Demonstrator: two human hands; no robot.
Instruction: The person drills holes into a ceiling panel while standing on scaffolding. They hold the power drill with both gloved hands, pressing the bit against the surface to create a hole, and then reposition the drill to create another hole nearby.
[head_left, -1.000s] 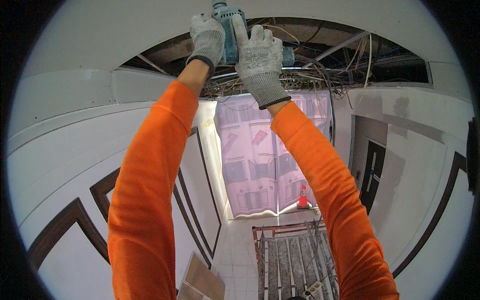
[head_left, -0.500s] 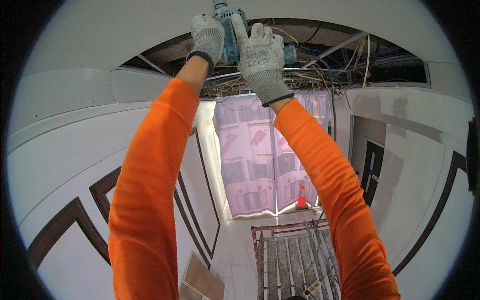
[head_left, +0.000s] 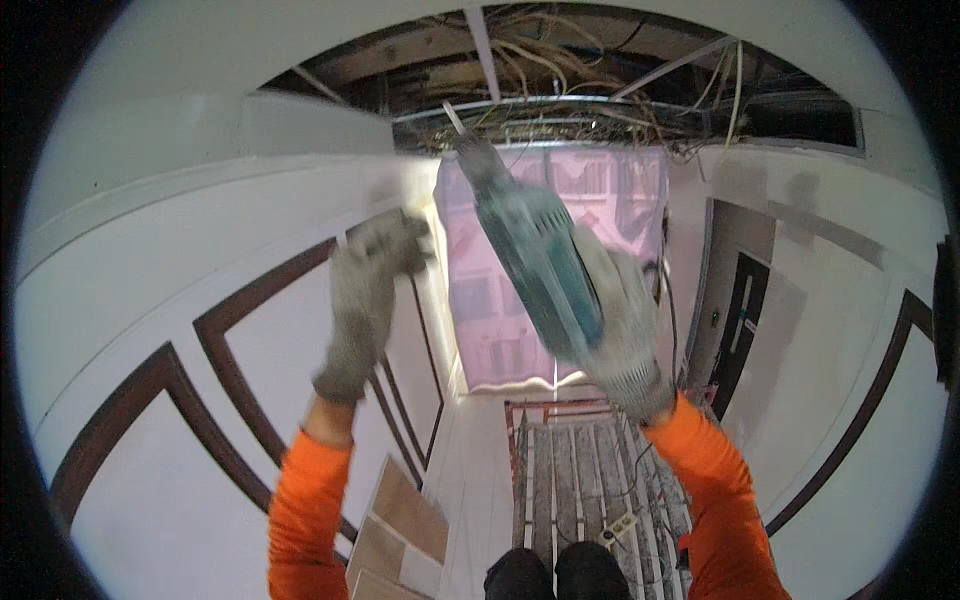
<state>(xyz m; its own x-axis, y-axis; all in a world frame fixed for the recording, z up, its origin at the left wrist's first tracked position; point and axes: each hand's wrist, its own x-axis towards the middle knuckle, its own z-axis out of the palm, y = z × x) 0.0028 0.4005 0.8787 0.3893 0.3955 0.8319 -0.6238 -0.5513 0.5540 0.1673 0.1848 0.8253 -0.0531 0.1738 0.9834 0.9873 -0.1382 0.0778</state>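
Ceiling [head_left: 330,40]: it is gaping open overhead, and grit could be dropping on us if the cut edge is crumbling.
Platform [head_left: 565,470]: its narrow slats are running below us with gaps between; a foot could be catching while we are looking up.
Wires [head_left: 560,65]: they are sagging in the ceiling's opening, so we could be snagging them by lifting carelessly.
Drill [head_left: 535,260]: it is slanting below the opening, in front of the purple sheet [head_left: 480,325]; its weight could be twisting one wrist, since only one hand is bearing it.
Right hand [head_left: 615,300]: its gloved fingers are wrapping the drill's rear, closed on it, though blur is hiding the exact grip.
Left hand [head_left: 380,260]: it is hanging apart from the drill, fingers curling, nothing showing in them; blur is keeping us from telling how tightly.
Power strip [head_left: 617,528]: it is lying on the slats; a careless step could be crushing it.
Bit [head_left: 453,117]: it is pointing up and leftward, and could be jabbing the left hand if both are drifting together.
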